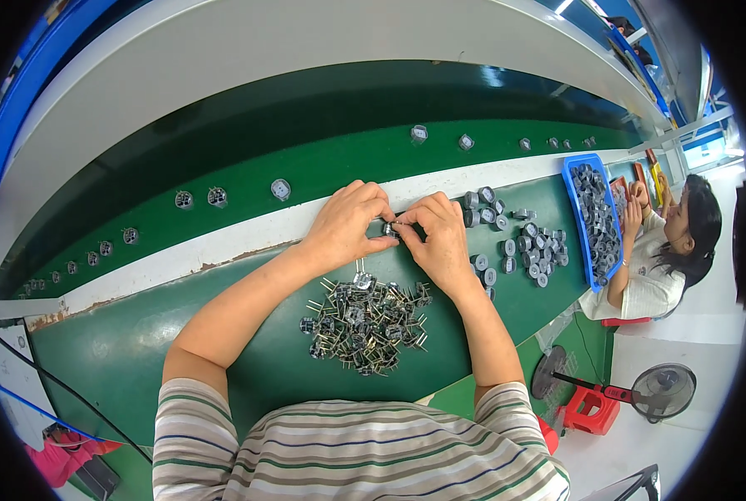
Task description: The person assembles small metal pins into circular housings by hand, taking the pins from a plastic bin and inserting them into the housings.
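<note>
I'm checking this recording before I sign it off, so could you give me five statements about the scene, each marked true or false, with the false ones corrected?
1. The left hand and right hand both hold one small part. True.
2. The pile of pronged parts lies inside the blue tray. False: the pile lies on the green table, between the person's forearms.
3. Loose grey round pieces lie on the table to the right of the right hand. True.
4. The co-worker sits on the person's left. False: the co-worker is on the right, beyond the blue tray.
5. Parts stand spaced out along the green strip behind the white ledge. True.
</note>
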Motion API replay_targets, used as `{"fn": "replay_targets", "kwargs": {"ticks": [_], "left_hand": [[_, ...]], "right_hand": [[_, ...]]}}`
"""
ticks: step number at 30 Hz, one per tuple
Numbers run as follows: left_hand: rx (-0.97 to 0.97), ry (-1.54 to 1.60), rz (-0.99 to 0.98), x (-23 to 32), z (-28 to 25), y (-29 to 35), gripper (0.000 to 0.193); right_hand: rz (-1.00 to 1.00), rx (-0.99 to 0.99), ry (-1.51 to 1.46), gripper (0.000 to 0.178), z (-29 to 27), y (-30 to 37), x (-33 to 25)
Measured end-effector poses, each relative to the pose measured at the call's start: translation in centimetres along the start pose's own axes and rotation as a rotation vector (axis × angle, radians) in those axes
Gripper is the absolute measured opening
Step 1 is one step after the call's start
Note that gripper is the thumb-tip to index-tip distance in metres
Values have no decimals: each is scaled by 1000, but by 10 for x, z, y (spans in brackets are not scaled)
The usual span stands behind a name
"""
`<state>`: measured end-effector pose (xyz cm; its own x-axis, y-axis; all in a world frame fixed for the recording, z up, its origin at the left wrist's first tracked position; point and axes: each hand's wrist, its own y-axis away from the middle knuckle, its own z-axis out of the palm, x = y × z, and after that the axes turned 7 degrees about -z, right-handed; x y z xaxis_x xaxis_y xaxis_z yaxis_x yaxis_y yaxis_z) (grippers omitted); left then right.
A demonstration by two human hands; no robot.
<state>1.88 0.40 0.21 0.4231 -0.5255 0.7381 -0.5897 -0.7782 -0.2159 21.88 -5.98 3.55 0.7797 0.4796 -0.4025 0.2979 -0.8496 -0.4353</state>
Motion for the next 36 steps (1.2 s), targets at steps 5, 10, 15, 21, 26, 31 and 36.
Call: {"fn": "replay_targets", "kwargs": {"ticks": [5, 10, 15, 21, 26, 31, 36], "left_hand": [[0, 17, 1, -1, 1, -3, 32], [154, 58, 53, -17, -19, -10, 32], [277, -333, -184, -56, -53, -31, 36], [337, -553, -126, -21, -31, -63, 58], [323, -478, 70, -31, 8, -116, 49], [156, -389, -12, -29, 9, -125, 34], [-54, 117, 69, -4, 3, -62, 31]], "right_hand": [[39, -22, 22, 14, 2, 0, -1], [37, -64, -158, 19, -43, 24, -2], [222, -387, -253, 29, -74, 61, -33], [259, -158, -159, 27, -49, 84, -38], [161, -97, -171, 17, -39, 67, -40], [76, -145, -212, 10, -46, 62, -35], [147, 193, -129, 12, -36, 63, -12]]}}
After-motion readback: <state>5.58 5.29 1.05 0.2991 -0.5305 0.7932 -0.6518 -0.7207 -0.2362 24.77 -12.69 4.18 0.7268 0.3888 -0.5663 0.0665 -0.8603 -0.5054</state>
